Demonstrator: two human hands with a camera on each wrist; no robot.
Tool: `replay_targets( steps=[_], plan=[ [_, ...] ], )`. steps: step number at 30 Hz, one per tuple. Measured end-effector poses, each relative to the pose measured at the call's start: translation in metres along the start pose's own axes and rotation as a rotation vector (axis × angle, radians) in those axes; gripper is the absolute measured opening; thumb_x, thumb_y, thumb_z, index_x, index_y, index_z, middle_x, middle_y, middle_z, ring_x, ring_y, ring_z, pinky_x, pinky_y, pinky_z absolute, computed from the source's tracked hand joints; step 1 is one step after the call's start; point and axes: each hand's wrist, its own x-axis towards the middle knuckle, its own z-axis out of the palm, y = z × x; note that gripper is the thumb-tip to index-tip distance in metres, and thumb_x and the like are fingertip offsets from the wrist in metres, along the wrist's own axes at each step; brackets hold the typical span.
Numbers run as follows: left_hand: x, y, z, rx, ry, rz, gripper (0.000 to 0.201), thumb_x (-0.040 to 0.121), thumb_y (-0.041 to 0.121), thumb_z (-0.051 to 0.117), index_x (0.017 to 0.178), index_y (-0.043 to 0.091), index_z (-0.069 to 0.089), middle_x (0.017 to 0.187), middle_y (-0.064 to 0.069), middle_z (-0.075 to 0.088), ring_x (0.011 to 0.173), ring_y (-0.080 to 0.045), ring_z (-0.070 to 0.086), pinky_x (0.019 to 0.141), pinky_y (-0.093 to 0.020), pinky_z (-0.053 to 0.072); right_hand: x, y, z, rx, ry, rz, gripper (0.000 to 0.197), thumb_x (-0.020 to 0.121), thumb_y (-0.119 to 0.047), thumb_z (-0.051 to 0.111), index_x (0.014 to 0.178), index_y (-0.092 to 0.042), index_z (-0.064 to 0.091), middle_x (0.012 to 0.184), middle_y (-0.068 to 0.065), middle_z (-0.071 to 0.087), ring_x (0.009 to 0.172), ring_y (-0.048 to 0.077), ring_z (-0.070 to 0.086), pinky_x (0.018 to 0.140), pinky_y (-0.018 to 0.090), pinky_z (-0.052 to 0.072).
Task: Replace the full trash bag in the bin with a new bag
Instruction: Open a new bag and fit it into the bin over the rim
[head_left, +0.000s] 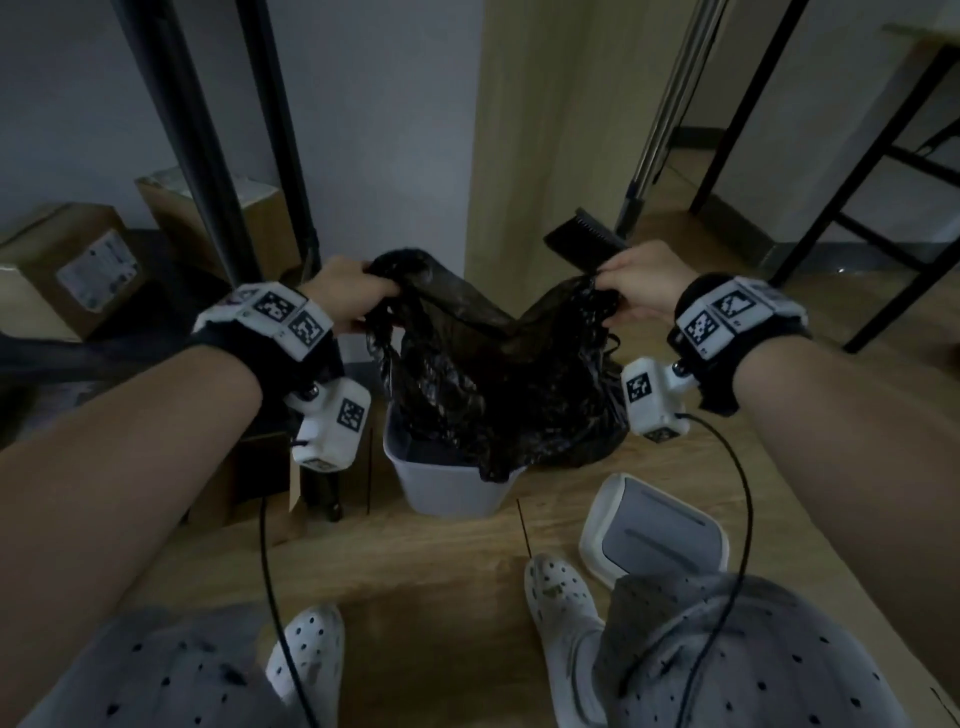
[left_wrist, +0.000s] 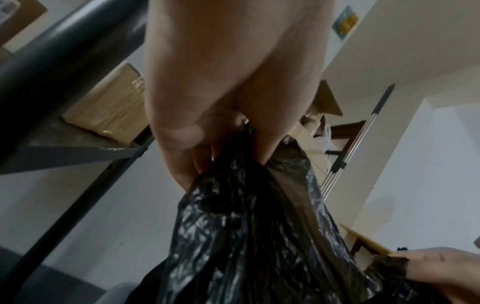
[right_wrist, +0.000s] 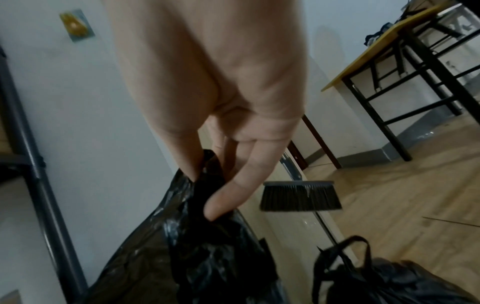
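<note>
The new bag (head_left: 488, 374) is held spread above the bin (head_left: 447, 480), gripped at nine o'clock by the left hand (head_left: 348, 296) and pinched at three o'clock by the right hand (head_left: 644, 291). Its mouth is best kept wide, lowered centred, then folded over the rim.

All three views dim, cool grey cast, no direct light source visible. Head view: strong wide-angle bending at edges, shelf posts (head_left: 208, 171) curve; noise in dark corners. Black bag (head_left: 488, 374) shows small specular glints on creases, detail otherwise lost in shadow. Left wrist view: soft, motion-blurred, hand (left_wrist: 221, 82) out of focus. Right wrist view: hand (right_wrist: 221, 82) blurred, broom head (right_wrist: 300, 196) moderately sharp.
</note>
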Motion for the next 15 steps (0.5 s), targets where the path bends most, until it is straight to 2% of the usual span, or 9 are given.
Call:
replay_targets(
  steps=[1,2,3,4,6,8,11,13,15],
  plan=[
    [0.003,-0.006,0.002,0.034,-0.013,-0.023,0.002,0.089,0.004,0.055,0.090,0.004,0.057,0.074,-0.007,0.060,0.060,-0.017,0.060,0.049,-0.025,0.053,0.007,0.007,0.004,-0.010,-0.019,0.010,0.022,0.092,-0.003,0.053,0.111,0.005,0.061,0.117,0.023,0.057,0.074,0.020,0.057,0.044,0.023,0.056],
    [0.009,-0.013,0.003,0.071,-0.019,-0.046,0.005,0.089,0.005,0.055,0.085,0.005,0.057,0.076,-0.009,0.060,0.064,-0.019,0.059,0.048,-0.024,0.053,0.014,0.012,0.008,-0.017,-0.044,0.037,0.024,0.092,-0.004,0.053,0.113,0.006,0.060,0.111,0.020,0.055,0.074,0.020,0.056,0.043,0.022,0.055],
    [0.016,-0.020,0.004,0.115,-0.030,-0.067,0.007,0.089,0.006,0.055,0.082,0.005,0.058,0.081,-0.013,0.062,0.068,-0.022,0.061,0.052,-0.025,0.055,0.021,0.018,0.012,-0.029,-0.075,0.072,0.022,0.093,-0.005,0.054,0.110,0.006,0.061,0.107,0.017,0.053,0.077,0.022,0.057,0.046,0.023,0.056],
    [0.022,-0.028,0.005,0.164,-0.046,-0.079,0.007,0.088,0.008,0.057,0.085,0.003,0.060,0.090,-0.017,0.064,0.077,-0.027,0.063,0.063,-0.031,0.058,0.029,0.024,0.016,-0.050,-0.102,0.106,0.021,0.093,-0.007,0.054,0.108,0.006,0.061,0.106,0.015,0.051,0.082,0.025,0.058,0.054,0.027,0.058],
    [0.038,-0.045,0.006,0.264,-0.086,-0.086,0.023,0.086,0.015,0.062,0.101,-0.002,0.064,0.106,-0.022,0.065,0.096,-0.035,0.064,0.090,-0.044,0.054,0.050,0.038,0.025,-0.123,-0.146,0.150,0.015,0.093,-0.010,0.054,0.099,0.002,0.062,0.109,0.017,0.055,0.095,0.028,0.058,0.067,0.033,0.057],
    [0.051,-0.057,0.007,0.339,-0.130,-0.085,0.033,0.082,0.020,0.068,0.109,0.000,0.065,0.109,-0.019,0.066,0.103,-0.033,0.062,0.098,-0.045,0.048,0.073,0.052,0.033,-0.180,-0.191,0.176,0.015,0.093,-0.012,0.054,0.097,0.001,0.061,0.122,0.021,0.058,0.105,0.031,0.058,0.078,0.036,0.055],
    [0.078,-0.075,0.009,0.321,-0.115,-0.083,0.036,0.072,0.018,0.078,0.104,0.004,0.068,0.103,-0.014,0.068,0.101,-0.029,0.063,0.096,-0.040,0.049,0.109,0.075,0.038,-0.238,-0.259,0.222,0.031,0.093,-0.014,0.054,0.117,0.006,0.057,0.131,0.021,0.054,0.115,0.035,0.055,0.097,0.043,0.049],
    [0.095,-0.087,0.010,0.296,-0.090,-0.086,0.029,0.070,0.011,0.079,0.097,0.004,0.068,0.094,-0.012,0.067,0.094,-0.026,0.062,0.087,-0.032,0.048,0.128,0.090,0.038,-0.248,-0.275,0.243,0.028,0.094,-0.012,0.053,0.117,0.003,0.058,0.125,0.018,0.055,0.110,0.031,0.054,0.092,0.039,0.047],
    [0.113,-0.101,0.014,0.263,-0.094,-0.103,0.013,0.073,0.002,0.074,0.083,0.007,0.067,0.085,-0.011,0.064,0.089,-0.025,0.060,0.080,-0.031,0.047,0.148,0.109,0.037,-0.247,-0.279,0.273,0.029,0.091,-0.014,0.059,0.118,-0.004,0.060,0.122,0.011,0.056,0.110,0.026,0.053,0.087,0.035,0.046]
  ],
)
